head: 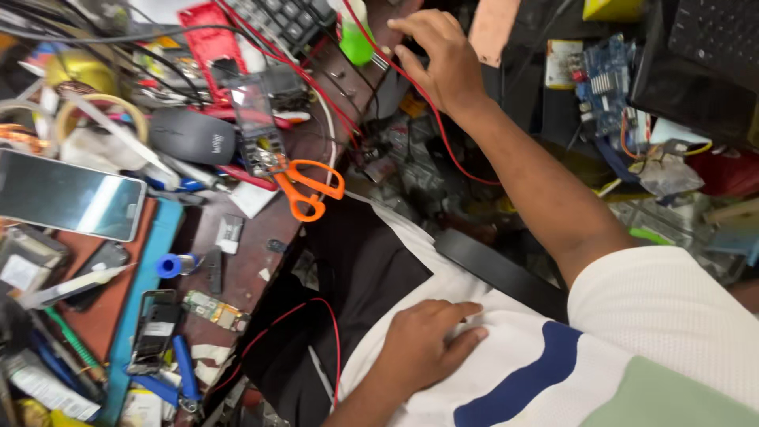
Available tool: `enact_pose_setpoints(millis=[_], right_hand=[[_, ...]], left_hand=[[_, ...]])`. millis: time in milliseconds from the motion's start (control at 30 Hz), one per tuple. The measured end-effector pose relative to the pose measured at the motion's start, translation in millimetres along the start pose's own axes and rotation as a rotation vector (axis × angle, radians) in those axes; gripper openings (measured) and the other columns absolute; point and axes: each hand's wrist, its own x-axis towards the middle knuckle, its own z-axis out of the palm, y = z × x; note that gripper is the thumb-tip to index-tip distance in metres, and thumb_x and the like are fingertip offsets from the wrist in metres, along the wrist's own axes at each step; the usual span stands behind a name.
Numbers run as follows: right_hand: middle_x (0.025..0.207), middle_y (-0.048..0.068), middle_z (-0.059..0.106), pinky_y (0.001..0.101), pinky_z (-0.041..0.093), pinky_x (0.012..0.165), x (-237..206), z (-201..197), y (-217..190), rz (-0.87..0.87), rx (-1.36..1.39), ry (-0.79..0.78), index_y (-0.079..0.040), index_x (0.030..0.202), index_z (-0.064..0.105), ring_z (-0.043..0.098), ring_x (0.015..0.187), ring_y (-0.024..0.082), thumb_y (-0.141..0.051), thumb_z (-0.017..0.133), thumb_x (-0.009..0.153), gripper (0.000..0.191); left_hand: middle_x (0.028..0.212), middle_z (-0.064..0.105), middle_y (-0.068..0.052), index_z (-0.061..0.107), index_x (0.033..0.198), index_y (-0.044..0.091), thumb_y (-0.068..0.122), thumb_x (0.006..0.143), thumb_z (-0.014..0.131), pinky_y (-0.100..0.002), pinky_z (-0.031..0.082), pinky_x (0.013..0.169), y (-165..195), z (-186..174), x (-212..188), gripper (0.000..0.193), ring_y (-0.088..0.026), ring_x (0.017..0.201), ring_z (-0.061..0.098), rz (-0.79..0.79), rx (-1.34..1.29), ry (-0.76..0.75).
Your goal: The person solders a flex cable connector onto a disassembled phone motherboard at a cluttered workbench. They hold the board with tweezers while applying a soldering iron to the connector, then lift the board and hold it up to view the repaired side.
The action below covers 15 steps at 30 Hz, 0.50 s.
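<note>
The right hand [435, 59] is stretched far out to the upper part of the cluttered workbench [261, 261], with the fingers bent down over a thin red wire [443, 138] and some dark thing under them; whether the fingers really pinch the wire I cannot tell, because the back of the hand covers the tips. The wire runs from under this hand down along the forearm and goes out of sight among grey metal parts. I judge that such a wire is very light and soft, it bends easily and can catch on other things, so it is best taken between two fingertips close to its end, not pulled from the middle. The left hand [427, 348] lies flat and relaxed on the white shirt at the person's lap and grasps nothing; another loop of red wire [332, 316] hangs just beside it over dark cloth. Near the right hand stands a green bottle [356, 39], and further left are orange-handled scissors [308, 190] on the bench edge, a grey computer mouse [194, 136] and a phone [71, 195] with a shining screen. At the far right sits a blue circuit board [605, 87], which looks fragile. No proper container is visible; the small parts lie loose on the bench, and a stripped phone frame [154, 328] lies near blue-handled pliers [182, 372].
</note>
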Motion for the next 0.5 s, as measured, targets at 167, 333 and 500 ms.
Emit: enact_pose_setpoints(millis=[167, 333, 500], right_hand=[[0.109, 0.013, 0.07, 0.0286, 0.054, 0.078, -51.4, -27.3, -25.0, 0.335, 0.114, 0.213, 0.0, 0.126, 0.068, 0.07, 0.088, 0.018, -0.007, 0.068, 0.116, 0.012], [0.095, 0.006, 0.066, 0.0361, 0.052, 0.065, -67.0, -16.7, -68.0, -0.085, 0.277, -0.109, -0.01, 0.11, 0.069, 0.065, 0.072, 0.026, -0.005, 0.078, 0.097, 0.016], [0.111, 0.007, 0.07, 0.0379, 0.055, 0.079, -17.1, 42.2, -123.8, -0.227, 0.358, -0.213, -0.01, 0.118, 0.067, 0.066, 0.093, 0.029, -0.012, 0.086, 0.095, 0.03]], left_hand=[[0.085, 0.072, -0.006, 0.073, 0.114, 0.014, 0.032, 0.093, 0.077, -0.037, 0.057, 0.069, -8.7, -3.2, 0.7, 0.027, -0.025, 0.078, 0.07, 0.015, 0.02, 0.029], [0.085, 0.071, -0.005, 0.073, 0.119, 0.018, 0.041, 0.096, 0.071, -0.039, 0.056, 0.072, -16.0, 2.3, -0.9, 0.033, -0.026, 0.082, 0.071, -0.005, 0.057, 0.004], [0.085, 0.072, -0.003, 0.071, 0.116, 0.021, 0.049, 0.099, 0.064, -0.036, 0.057, 0.07, -21.8, 12.0, -10.3, 0.033, -0.023, 0.081, 0.072, 0.014, 0.135, 0.086]])
